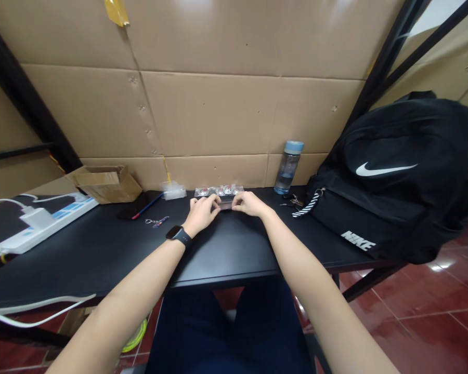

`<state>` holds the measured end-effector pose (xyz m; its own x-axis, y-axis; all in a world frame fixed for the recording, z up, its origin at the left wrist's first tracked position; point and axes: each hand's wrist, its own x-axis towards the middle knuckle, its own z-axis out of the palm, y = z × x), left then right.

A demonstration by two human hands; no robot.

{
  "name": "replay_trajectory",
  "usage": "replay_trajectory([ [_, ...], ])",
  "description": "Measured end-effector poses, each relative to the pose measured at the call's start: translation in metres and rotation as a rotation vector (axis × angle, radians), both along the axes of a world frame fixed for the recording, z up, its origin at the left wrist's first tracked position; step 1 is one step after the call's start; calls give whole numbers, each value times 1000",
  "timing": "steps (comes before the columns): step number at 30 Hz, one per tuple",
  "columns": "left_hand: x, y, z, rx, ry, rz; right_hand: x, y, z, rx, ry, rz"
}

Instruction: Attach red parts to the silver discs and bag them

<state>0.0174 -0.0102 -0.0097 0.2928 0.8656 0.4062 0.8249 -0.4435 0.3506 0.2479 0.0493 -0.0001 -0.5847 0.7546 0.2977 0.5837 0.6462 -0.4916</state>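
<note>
My left hand (pixel 203 211), with a black watch on its wrist, pinches one end of a small clear plastic packet (pixel 226 203). At the packet's other end, my right hand (pixel 250 203) has thumb and fingers closed on it. The packet is held just above the black tabletop; its contents are too small to make out. Directly behind lies a row of clear plastic pouches (pixel 218 190) with small items inside. To the left of my left hand are a small keychain (pixel 157 222) and a crumpled clear plastic bag (pixel 174 190).
A cardboard box (pixel 109 184), a phone (pixel 136 205) with a pen, and a white power strip (pixel 49 223) stand on the left. Rightward are a water bottle (pixel 287 169), keys (pixel 294 200) and a black backpack (pixel 390 176). A cardboard wall (pixel 214 114) rises behind the table (pixel 226 259).
</note>
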Motion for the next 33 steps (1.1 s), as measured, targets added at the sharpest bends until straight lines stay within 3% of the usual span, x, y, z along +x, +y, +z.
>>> replay_trajectory([
  [8,-2,4,2,-142,-164,135,2,-5,2,-150,70,-77],
  [13,5,4,-3,-240,-159,221,-3,-12,1,-189,17,-158],
  [20,17,-4,-13,-98,16,142,-11,-17,5,-154,-160,-184],
  [33,12,-2,-11,-72,136,31,-10,-18,4,-1,-310,-124],
])
